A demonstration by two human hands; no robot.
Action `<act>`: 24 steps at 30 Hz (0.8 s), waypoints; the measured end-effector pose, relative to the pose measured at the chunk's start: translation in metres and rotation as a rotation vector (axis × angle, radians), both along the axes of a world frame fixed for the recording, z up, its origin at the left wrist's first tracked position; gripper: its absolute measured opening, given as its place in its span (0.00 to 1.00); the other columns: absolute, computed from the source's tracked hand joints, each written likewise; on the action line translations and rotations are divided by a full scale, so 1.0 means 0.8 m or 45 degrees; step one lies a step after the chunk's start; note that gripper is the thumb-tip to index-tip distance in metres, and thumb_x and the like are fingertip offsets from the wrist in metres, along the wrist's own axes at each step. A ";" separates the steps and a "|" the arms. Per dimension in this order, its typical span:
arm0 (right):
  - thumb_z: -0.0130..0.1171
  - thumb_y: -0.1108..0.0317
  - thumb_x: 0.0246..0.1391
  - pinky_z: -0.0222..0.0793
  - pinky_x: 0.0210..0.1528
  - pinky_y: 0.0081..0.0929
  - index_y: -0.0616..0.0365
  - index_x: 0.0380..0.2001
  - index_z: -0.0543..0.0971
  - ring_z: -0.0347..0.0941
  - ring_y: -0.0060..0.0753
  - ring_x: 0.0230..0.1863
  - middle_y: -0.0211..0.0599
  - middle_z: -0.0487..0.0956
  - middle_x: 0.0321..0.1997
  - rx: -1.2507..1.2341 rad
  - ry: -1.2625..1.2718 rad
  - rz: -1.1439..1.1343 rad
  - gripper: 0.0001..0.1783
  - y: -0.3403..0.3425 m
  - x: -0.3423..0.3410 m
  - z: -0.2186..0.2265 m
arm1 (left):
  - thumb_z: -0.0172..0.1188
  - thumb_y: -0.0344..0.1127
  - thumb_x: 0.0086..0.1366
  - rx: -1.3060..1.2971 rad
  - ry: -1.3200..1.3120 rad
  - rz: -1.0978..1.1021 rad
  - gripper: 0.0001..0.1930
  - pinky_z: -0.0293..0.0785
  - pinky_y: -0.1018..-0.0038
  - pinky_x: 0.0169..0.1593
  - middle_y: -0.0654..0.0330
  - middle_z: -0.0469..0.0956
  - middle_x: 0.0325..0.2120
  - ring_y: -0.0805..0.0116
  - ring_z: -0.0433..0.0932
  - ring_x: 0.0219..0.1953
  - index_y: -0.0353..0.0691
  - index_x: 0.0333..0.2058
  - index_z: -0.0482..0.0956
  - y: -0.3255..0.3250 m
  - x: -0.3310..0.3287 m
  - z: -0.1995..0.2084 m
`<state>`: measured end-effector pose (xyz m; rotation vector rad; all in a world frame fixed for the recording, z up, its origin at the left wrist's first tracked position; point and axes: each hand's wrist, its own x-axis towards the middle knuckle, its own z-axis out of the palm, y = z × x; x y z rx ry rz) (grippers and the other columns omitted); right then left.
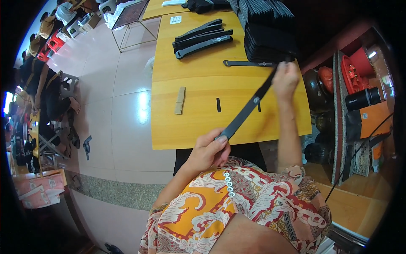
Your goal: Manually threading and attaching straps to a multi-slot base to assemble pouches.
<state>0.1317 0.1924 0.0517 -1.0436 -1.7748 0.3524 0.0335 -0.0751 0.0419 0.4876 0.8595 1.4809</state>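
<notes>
A dark grey strap (246, 111) with a small pale mark is stretched diagonally over the near part of the yellow table (198, 127). My left hand (210, 148) pinches its lower end between thumb and fingers, at the table's front edge. Higher up and to the right, my right hand (286, 79) is closed round the other end. Just beyond that hand lies a single flat grey strap (248, 63). Behind it rises a thick stack of black straps (265, 40). Folded grey and black straps (204, 40) sit in a pile at the far left.
A tan strip (180, 100) and a short black strip (218, 105) lie on the tabletop. Dark items (205, 5) rest at its far edge. On the right stands a shelf (338, 118) with jars beside it. A metal-legged stool (129, 19) and a seated person (46, 89) are on the left.
</notes>
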 end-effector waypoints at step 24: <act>0.56 0.69 0.47 0.70 0.26 0.37 0.56 0.29 0.77 0.74 0.42 0.27 0.40 0.73 0.29 0.198 -0.917 0.345 0.05 -0.020 -0.059 -0.083 | 0.49 0.35 0.61 0.156 -0.404 0.572 0.13 0.65 0.72 0.28 0.58 0.69 0.24 0.70 0.66 0.20 0.36 0.43 0.66 0.040 -0.074 -0.070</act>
